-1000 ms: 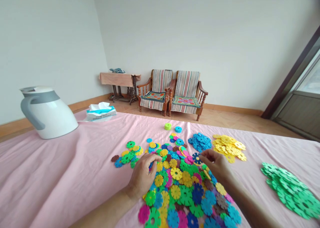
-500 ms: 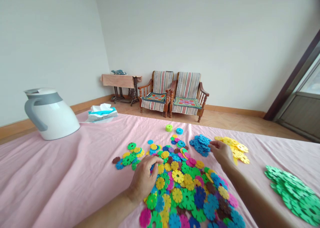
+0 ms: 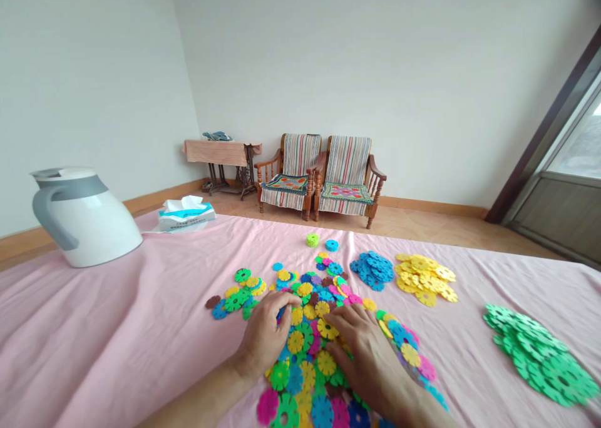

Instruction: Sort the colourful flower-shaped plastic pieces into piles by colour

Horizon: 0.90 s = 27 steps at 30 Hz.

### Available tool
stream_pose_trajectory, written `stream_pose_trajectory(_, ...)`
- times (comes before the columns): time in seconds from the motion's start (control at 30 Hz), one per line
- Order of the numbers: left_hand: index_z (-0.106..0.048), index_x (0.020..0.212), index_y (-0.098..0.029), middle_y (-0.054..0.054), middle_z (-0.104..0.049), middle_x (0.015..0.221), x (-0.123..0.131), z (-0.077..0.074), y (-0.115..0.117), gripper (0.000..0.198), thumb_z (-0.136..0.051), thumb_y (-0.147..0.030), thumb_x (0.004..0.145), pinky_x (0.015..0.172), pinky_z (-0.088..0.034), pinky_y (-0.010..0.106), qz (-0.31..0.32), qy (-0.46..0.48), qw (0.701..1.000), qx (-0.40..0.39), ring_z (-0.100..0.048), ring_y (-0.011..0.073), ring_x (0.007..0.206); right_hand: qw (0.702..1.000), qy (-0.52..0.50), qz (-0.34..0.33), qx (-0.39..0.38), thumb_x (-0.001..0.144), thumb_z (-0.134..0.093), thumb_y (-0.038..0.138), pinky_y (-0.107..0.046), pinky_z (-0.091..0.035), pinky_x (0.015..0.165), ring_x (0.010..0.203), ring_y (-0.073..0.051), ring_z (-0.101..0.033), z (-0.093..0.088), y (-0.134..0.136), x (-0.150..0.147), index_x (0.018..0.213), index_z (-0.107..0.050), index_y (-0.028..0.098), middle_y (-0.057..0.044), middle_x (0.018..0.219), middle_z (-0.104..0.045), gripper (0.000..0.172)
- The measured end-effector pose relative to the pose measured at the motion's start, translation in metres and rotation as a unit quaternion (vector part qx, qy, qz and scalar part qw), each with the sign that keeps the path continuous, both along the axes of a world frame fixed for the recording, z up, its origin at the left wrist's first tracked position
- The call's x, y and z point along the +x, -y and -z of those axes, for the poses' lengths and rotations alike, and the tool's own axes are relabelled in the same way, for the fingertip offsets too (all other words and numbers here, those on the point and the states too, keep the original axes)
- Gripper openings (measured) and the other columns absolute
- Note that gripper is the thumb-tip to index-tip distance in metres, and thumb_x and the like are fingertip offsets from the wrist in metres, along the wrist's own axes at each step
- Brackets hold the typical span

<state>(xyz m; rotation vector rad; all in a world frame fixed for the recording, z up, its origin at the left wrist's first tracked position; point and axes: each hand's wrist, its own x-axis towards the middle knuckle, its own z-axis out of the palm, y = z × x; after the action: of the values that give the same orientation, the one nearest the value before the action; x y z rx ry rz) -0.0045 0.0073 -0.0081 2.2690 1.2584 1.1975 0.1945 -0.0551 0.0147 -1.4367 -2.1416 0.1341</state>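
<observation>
A mixed pile of slotted plastic flower discs (image 3: 307,375) in many colours spreads over the middle of the pink cloth. At its left side rests my left hand (image 3: 267,328), fingers curled in; a bit of dark blue shows by the thumb, but what the hand holds is hidden. My right hand (image 3: 369,353) lies palm down over the pile's right part, thumb and fingers apart, fingertips close to a yellow disc (image 3: 327,329). Sorted heaps lie beyond and to the right: blue discs (image 3: 373,270), yellow discs (image 3: 425,278) and green discs (image 3: 539,353).
A white and grey jug (image 3: 89,221) stands at the left, with a tissue pack (image 3: 186,215) beyond it. Small stacks of lime discs (image 3: 312,240) and blue discs (image 3: 332,245) sit near the far edge. Two wooden armchairs (image 3: 347,171) are by the wall.
My right hand has come back from the blue heap to the mixed pile, and its fingers have spread. My left hand keeps its place at the pile. The view has shifted slightly right.
</observation>
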Motion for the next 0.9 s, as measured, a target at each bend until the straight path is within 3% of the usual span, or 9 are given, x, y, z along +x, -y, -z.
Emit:
stream_pose_trajectory(0.13,-0.064,0.088,-0.021,0.001,-0.068,0.087,0.000,0.000,-0.001,0.025,-0.045,-0.007,0.081,0.079,-0.048,0.029,0.003,-0.001,1.000,0.001,-0.063,0.0168,0.086,0.999,0.034,0.022,0.019,0.085,-0.051,0.013,-0.037,-0.045,0.076,0.084,-0.021,-0.056,0.006,0.000,-0.008,0.088,-0.065,0.023,-0.004,0.089,-0.065,0.018)
stream_pose_trajectory(0.27,-0.064,0.087,-0.021,0.001,-0.068,0.086,0.000,0.000,-0.001,0.025,-0.045,-0.007,0.081,0.078,-0.048,0.029,0.001,0.001,1.000,-0.003,-0.063,0.0168,0.085,0.995,-0.070,0.064,0.028,0.090,-0.042,0.024,-0.031,-0.045,0.074,0.083,-0.019,-0.057,0.007,-0.007,0.007,0.091,-0.066,0.023,-0.005,0.090,-0.064,0.024)
stream_pose_trajectory(0.4,-0.064,0.088,-0.021,0.001,-0.068,0.086,0.000,0.001,-0.001,0.024,-0.045,-0.008,0.081,0.078,-0.048,0.029,0.003,0.001,1.000,-0.003,-0.063,0.0169,0.085,0.944,-0.219,0.244,0.021,0.076,-0.054,0.045,-0.029,-0.044,0.063,0.064,-0.018,-0.058,0.009,-0.028,0.066,0.074,-0.065,0.021,-0.002,0.068,-0.063,0.027)
stream_pose_trajectory(0.47,-0.064,0.088,-0.021,0.001,-0.068,0.086,0.000,0.001,-0.001,0.024,-0.045,-0.009,0.082,0.078,-0.048,0.029,0.002,-0.001,1.000,-0.002,-0.063,0.0169,0.086,0.915,-0.247,0.317,0.030,0.070,-0.056,0.047,-0.031,-0.043,0.057,0.059,-0.020,-0.058,0.013,-0.036,0.106,0.081,-0.064,0.018,-0.004,0.065,-0.064,0.033)
stream_pose_trajectory(0.57,-0.065,0.087,-0.021,0.001,-0.068,0.086,0.000,0.001,-0.001,0.024,-0.045,-0.009,0.082,0.078,-0.048,0.029,-0.002,-0.002,1.000,0.000,-0.063,0.0168,0.085,0.869,-0.298,0.394,0.036,0.061,-0.060,0.048,-0.032,-0.044,0.050,0.055,-0.022,-0.060,0.022,-0.041,0.158,0.074,-0.062,0.016,-0.006,0.059,-0.065,0.034)
stream_pose_trajectory(0.7,-0.065,0.088,-0.022,0.001,-0.069,0.086,0.000,0.002,-0.001,0.023,-0.046,-0.010,0.082,0.078,-0.049,0.028,-0.003,-0.003,1.000,0.006,-0.064,0.0169,0.085,0.827,-0.386,0.407,0.037,0.055,-0.064,0.048,-0.032,-0.050,0.049,0.058,-0.024,-0.064,0.034,-0.043,0.191,0.074,-0.062,0.016,-0.007,0.056,-0.067,0.037)
stream_pose_trajectory(0.9,-0.065,0.087,-0.021,0.002,-0.069,0.087,0.000,0.001,-0.003,0.024,-0.045,-0.011,0.082,0.077,-0.050,0.028,-0.001,-0.006,1.000,0.010,-0.064,0.0171,0.085,0.798,-0.481,0.361,0.041,0.055,-0.061,0.047,-0.033,-0.058,0.067,0.075,-0.023,-0.070,0.046,-0.052,0.194,0.085,-0.058,0.017,-0.011,0.085,-0.071,0.043)
